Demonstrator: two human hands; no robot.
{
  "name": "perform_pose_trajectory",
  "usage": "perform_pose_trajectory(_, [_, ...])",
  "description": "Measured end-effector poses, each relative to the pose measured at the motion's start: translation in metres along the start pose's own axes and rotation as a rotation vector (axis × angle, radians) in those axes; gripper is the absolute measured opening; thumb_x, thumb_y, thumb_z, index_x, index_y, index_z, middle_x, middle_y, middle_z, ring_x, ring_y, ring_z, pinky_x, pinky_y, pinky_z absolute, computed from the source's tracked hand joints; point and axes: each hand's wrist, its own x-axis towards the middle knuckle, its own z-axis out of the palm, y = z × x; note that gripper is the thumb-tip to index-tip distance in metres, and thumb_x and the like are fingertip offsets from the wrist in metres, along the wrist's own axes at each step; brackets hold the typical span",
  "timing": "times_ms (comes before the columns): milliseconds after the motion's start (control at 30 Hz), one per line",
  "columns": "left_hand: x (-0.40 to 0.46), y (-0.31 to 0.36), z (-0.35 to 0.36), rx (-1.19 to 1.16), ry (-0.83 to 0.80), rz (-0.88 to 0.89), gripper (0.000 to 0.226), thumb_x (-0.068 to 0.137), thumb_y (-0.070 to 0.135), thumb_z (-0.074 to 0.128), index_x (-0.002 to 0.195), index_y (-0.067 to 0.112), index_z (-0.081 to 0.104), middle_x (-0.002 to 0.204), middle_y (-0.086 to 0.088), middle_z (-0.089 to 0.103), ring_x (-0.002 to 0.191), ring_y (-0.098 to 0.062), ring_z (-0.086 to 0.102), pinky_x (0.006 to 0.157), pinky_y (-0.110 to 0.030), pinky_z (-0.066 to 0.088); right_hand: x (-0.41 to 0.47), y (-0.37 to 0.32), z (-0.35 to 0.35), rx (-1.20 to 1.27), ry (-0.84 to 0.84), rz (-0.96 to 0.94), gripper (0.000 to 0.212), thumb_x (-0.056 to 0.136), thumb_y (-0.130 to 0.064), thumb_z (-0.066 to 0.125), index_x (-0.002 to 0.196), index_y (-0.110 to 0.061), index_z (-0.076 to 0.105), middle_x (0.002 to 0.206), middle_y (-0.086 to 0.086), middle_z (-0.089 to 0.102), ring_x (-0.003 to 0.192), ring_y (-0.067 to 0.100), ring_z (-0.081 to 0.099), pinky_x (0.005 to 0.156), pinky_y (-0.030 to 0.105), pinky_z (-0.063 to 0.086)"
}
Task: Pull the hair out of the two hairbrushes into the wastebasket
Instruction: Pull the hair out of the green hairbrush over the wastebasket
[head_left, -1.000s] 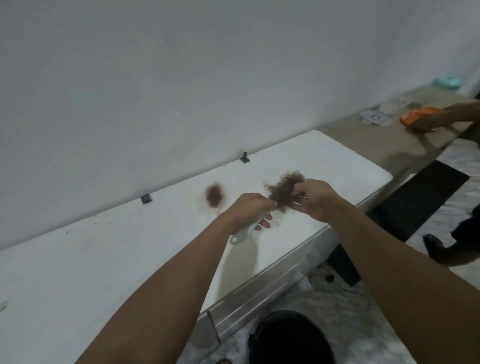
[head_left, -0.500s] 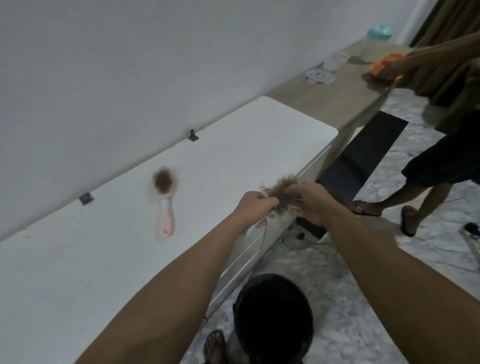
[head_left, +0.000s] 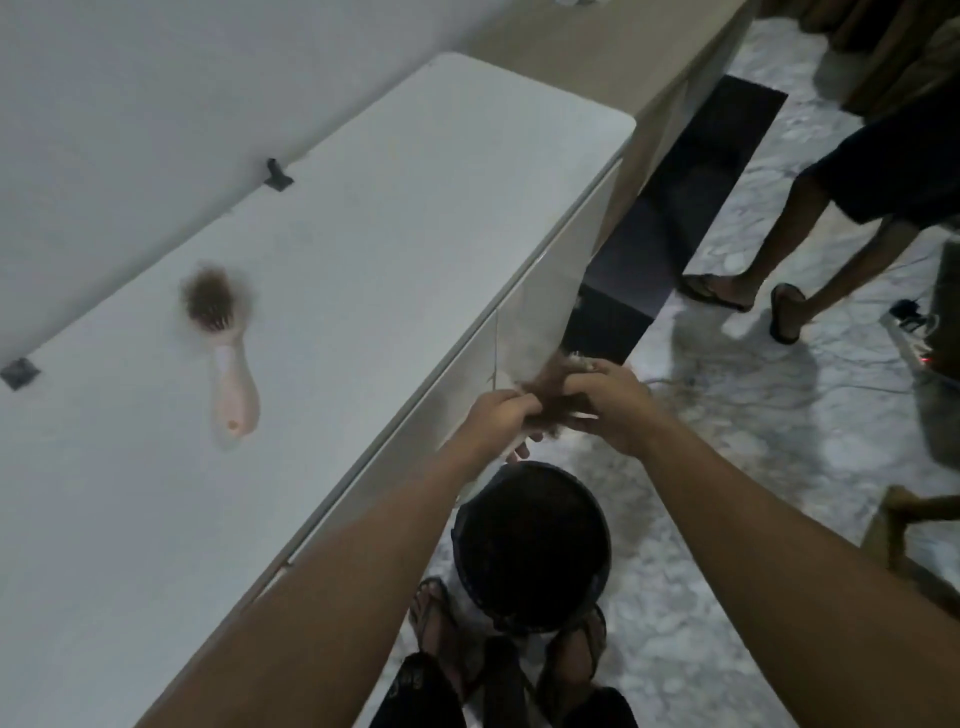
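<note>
My left hand (head_left: 496, 423) grips the first brush, mostly hidden; my right hand (head_left: 605, 402) pinches the brown hair clump (head_left: 545, 387) on it. Both are just beyond the black wastebasket (head_left: 530, 545) on the floor. Its inside is too dark to tell any contents. Judged: first brush half-cleared. Pink hairbrush (head_left: 223, 343) lies on the white surface (head_left: 389, 249), full of hair, untouched.

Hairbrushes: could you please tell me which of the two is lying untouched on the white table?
The pink hairbrush, bristles up and full of brown hair. The other brush is held off the table edge between the left hand and right hand.
</note>
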Motion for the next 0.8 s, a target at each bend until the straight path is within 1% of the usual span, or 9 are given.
perform_pose_trajectory(67, [0.013, -0.026, 0.007, 0.032, -0.008, -0.027, 0.014, 0.09, 0.016, 0.057, 0.087, 0.006, 0.066, 0.071, -0.011, 0.069, 0.045, -0.023, 0.056, 0.044, -0.028, 0.044, 0.013, 0.025, -0.003, 0.019, -0.01, 0.038, 0.036, 0.079, -0.002, 0.056, 0.115, -0.007, 0.062, 0.106, 0.015, 0.067, 0.104, 0.032, 0.066, 0.092, 0.049, 0.054])
perform_pose_trajectory(133, [0.025, -0.052, 0.015, 0.052, -0.019, -0.058, 0.012, 0.09, 0.016, 0.057, 0.085, 0.009, 0.064, 0.066, -0.008, 0.068, 0.044, -0.021, 0.056, 0.044, -0.028, 0.043, 0.027, 0.052, -0.006, 0.031, -0.008, 0.053, 0.031, 0.082, 0.0, 0.053, 0.111, -0.004, 0.063, 0.102, 0.016, 0.067, 0.097, 0.031, 0.066, 0.09, 0.048, 0.054])
perform_pose_trajectory(233, [0.048, -0.091, 0.027, 0.099, -0.04, -0.075, 0.016, 0.09, 0.013, 0.055, 0.075, 0.011, 0.061, 0.05, -0.001, 0.064, 0.043, -0.021, 0.055, 0.045, -0.028, 0.043, 0.052, 0.096, -0.009, 0.04, -0.002, 0.062, 0.023, 0.085, 0.004, 0.051, 0.103, -0.005, 0.063, 0.095, 0.015, 0.064, 0.088, 0.028, 0.064, 0.07, 0.038, 0.059])
perform_pose_trajectory(300, [0.062, -0.115, 0.033, 0.114, -0.06, -0.083, 0.015, 0.088, 0.012, 0.055, 0.077, 0.007, 0.064, 0.058, -0.005, 0.066, 0.043, -0.021, 0.057, 0.045, -0.028, 0.044, 0.067, 0.12, -0.012, 0.028, 0.001, 0.06, 0.027, 0.084, 0.003, 0.053, 0.108, -0.001, 0.063, 0.095, 0.016, 0.062, 0.087, 0.027, 0.063, 0.063, 0.033, 0.058])
perform_pose_trajectory(433, [0.097, -0.176, 0.047, 0.149, -0.06, -0.086, 0.018, 0.087, 0.013, 0.054, 0.091, 0.001, 0.067, 0.069, -0.01, 0.069, 0.045, -0.021, 0.058, 0.044, -0.026, 0.044, 0.103, 0.179, -0.017, 0.029, 0.013, 0.056, 0.031, 0.083, 0.003, 0.053, 0.113, 0.002, 0.063, 0.098, 0.018, 0.063, 0.09, 0.03, 0.063, 0.074, 0.041, 0.058])
perform_pose_trajectory(533, [0.114, -0.218, 0.055, 0.191, -0.058, -0.069, 0.021, 0.089, 0.018, 0.057, 0.101, 0.005, 0.067, 0.079, -0.014, 0.071, 0.045, -0.019, 0.059, 0.045, -0.025, 0.045, 0.115, 0.22, -0.016, 0.01, 0.04, 0.03, 0.027, 0.083, 0.007, 0.056, 0.109, 0.001, 0.063, 0.101, 0.018, 0.062, 0.091, 0.029, 0.064, 0.066, 0.038, 0.06])
perform_pose_trajectory(667, [0.118, -0.259, 0.057, 0.189, -0.053, -0.031, 0.011, 0.09, 0.028, 0.06, 0.084, 0.02, 0.065, 0.075, -0.009, 0.07, 0.049, -0.019, 0.058, 0.048, -0.025, 0.043, 0.117, 0.265, -0.014, -0.047, 0.151, -0.06, 0.038, 0.083, 0.002, 0.065, 0.118, -0.008, 0.057, 0.092, 0.016, 0.063, 0.074, 0.02, 0.061, 0.067, 0.035, 0.057])
perform_pose_trajectory(733, [0.116, -0.271, 0.056, 0.182, -0.055, -0.039, 0.017, 0.089, 0.037, 0.061, 0.085, 0.022, 0.066, 0.072, -0.009, 0.071, 0.05, -0.021, 0.057, 0.05, -0.025, 0.043, 0.117, 0.281, -0.014, -0.142, 0.205, -0.132, 0.04, 0.083, -0.005, 0.069, 0.121, -0.01, 0.059, 0.1, 0.01, 0.065, 0.077, 0.016, 0.064, 0.072, 0.036, 0.058])
perform_pose_trajectory(800, [0.115, -0.284, 0.055, 0.186, -0.052, -0.071, 0.034, 0.087, 0.051, 0.06, 0.089, 0.018, 0.068, 0.067, -0.01, 0.071, 0.049, -0.023, 0.058, 0.05, -0.027, 0.044, 0.116, 0.295, -0.012, -0.197, 0.218, -0.178, 0.037, 0.084, -0.01, 0.07, 0.119, -0.013, 0.061, 0.099, 0.005, 0.067, 0.08, 0.013, 0.065, 0.076, 0.037, 0.059])
